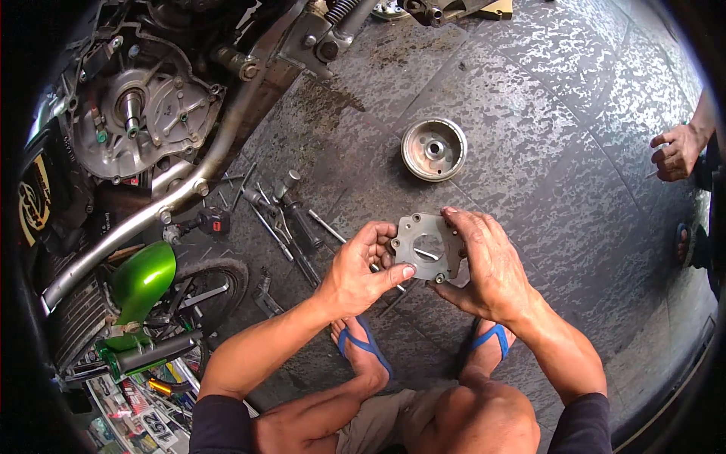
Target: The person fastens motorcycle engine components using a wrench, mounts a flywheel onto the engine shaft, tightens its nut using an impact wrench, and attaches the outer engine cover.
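Gripping bolt-holed metal plate above floor, well short of engine crankcase: pinching left edge with left hand, thumb on face; clasping right side with right hand. Best, by judgement, to support by rim, turn slowly, check each bolt hole for grit. Hidden: plate's underside, several fingertips. Hard to make out: dark strip under right fingers, perhaps separate. Cut off at right: co-worker beyond forearm.

Holed grey metal plate: was held by left hand and right hand.
Round silver metal drum: was seen beyond.
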The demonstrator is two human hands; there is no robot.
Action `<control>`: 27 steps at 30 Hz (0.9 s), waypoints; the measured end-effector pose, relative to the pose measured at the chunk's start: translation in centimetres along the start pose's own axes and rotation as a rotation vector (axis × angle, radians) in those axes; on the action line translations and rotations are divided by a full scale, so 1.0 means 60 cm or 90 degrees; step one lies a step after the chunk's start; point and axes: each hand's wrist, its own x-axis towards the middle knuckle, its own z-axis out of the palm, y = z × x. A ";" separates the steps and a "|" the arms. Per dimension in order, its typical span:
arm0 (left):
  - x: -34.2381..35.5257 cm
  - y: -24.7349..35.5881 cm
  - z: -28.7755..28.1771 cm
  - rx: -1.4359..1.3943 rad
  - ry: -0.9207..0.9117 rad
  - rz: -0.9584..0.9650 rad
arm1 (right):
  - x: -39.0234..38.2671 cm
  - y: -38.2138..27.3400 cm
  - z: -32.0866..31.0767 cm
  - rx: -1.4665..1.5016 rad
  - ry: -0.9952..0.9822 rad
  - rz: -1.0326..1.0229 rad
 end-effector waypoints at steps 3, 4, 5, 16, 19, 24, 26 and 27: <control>0.001 0.003 0.003 0.010 0.001 0.009 | -0.001 0.004 0.001 0.000 0.007 -0.004; 0.000 0.006 0.004 0.011 0.000 0.008 | -0.002 0.007 0.002 0.005 0.011 0.007; 0.000 0.011 0.005 0.079 0.015 0.012 | -0.002 0.008 0.002 0.009 0.014 0.018; 0.013 0.055 0.018 0.477 0.073 0.474 | 0.003 0.005 -0.009 0.042 0.026 -0.006; 0.016 0.059 0.025 0.375 0.222 0.382 | 0.000 0.008 -0.008 0.051 0.043 -0.020; -0.013 0.043 0.035 0.249 0.206 0.178 | -0.003 0.006 -0.009 0.037 0.069 0.008; -0.018 0.046 0.037 0.102 0.158 0.026 | -0.005 0.008 -0.009 0.034 0.089 -0.001; -0.017 0.056 0.030 0.125 0.100 -0.073 | -0.004 0.008 -0.008 0.037 0.091 0.001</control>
